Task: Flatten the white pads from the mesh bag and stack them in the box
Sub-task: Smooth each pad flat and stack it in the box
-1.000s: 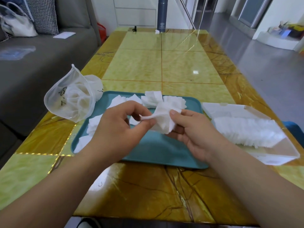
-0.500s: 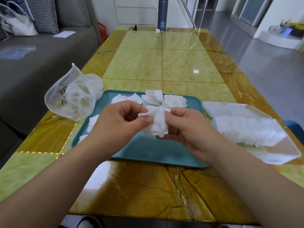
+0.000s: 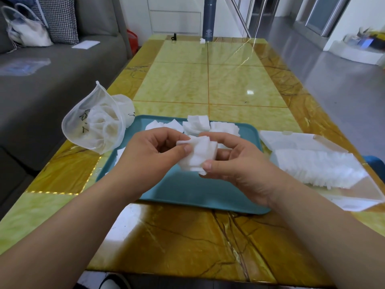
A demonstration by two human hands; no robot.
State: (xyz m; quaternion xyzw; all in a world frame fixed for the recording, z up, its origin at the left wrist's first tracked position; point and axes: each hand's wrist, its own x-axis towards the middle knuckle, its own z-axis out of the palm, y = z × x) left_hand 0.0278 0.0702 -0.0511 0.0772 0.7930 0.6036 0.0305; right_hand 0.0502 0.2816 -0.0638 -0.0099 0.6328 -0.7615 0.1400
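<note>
A small bunch of white pads [image 3: 198, 155] hangs above the teal tray [image 3: 187, 190], gripped from both sides. My left hand [image 3: 150, 157] pinches its left edge between thumb and forefinger. My right hand [image 3: 233, 163] cups it from the right, thumb on the lower edge. More loose white pads [image 3: 198, 126] lie at the back of the tray. The mesh bag [image 3: 95, 126], still holding pads, rests off the tray's left corner. The clear plastic box [image 3: 354, 195] on the right holds a row of stacked pads [image 3: 318, 167], with its lid [image 3: 291, 140] open behind.
The yellow marble table [image 3: 208, 84] stretches away beyond the tray. A dark bottle [image 3: 209, 19] stands at its far end. A grey sofa [image 3: 31, 90] with a white bag runs along the left. Grey floor lies to the right.
The crumpled pad pulled between my hands has been drawn into a flatter, squarer bunch. Both hands have closed in around it and stayed above the tray.
</note>
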